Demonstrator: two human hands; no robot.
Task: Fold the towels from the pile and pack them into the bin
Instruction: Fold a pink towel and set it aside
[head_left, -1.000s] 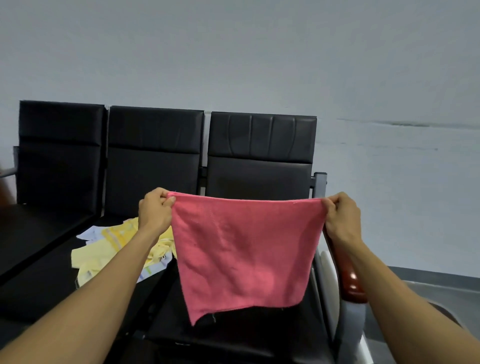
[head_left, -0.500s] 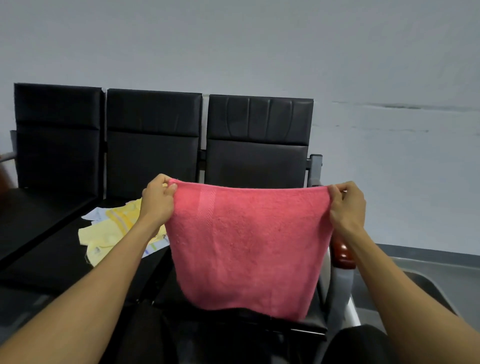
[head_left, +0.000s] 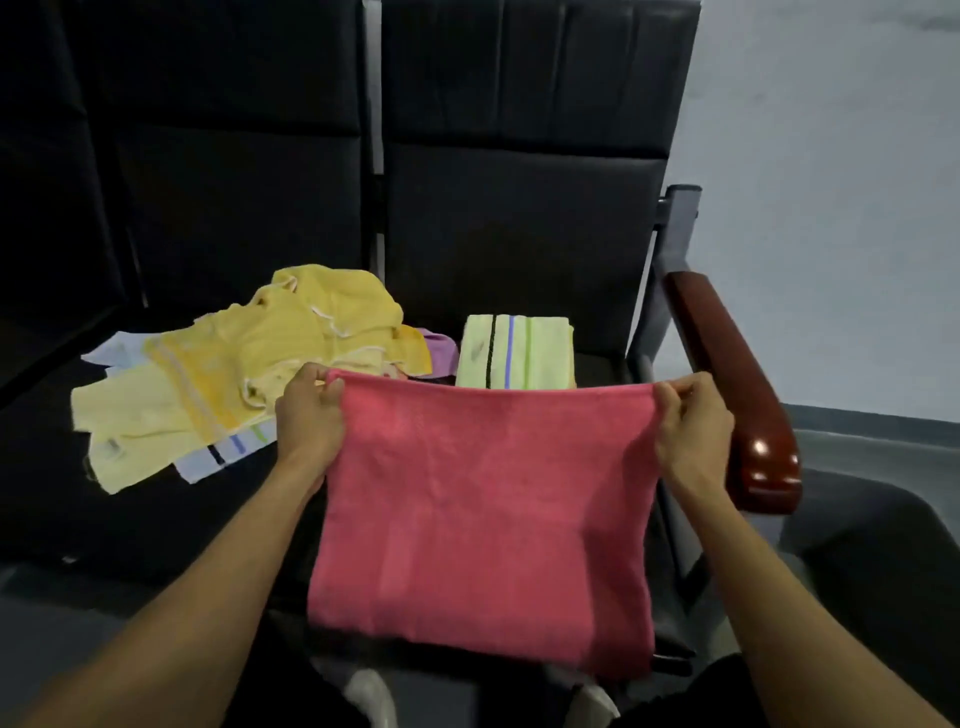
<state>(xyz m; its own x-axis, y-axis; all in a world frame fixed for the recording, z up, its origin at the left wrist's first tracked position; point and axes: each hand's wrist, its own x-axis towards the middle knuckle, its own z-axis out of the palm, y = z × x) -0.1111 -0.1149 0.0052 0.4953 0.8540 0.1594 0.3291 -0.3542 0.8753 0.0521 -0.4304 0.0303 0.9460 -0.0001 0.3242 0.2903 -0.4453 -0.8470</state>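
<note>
Pink terry towel (head_left: 483, 509) mid-fold, hanging over black seat (head_left: 519, 234).
Left hand (head_left: 310, 415) & right hand (head_left: 693, 428) pinch top corners; next prob. lay flat, fold again; bin unseen.

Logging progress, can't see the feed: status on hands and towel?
Left hand and right hand each pinch a top corner of the pink terry towel. Towel hangs spread over the black seat. No bin in view.

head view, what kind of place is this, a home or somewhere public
Probably a public waiting area, not a home: a row of joined black padded seats on a metal frame, a glossy wooden armrest at the row's end, and a bare pale wall behind.
</note>
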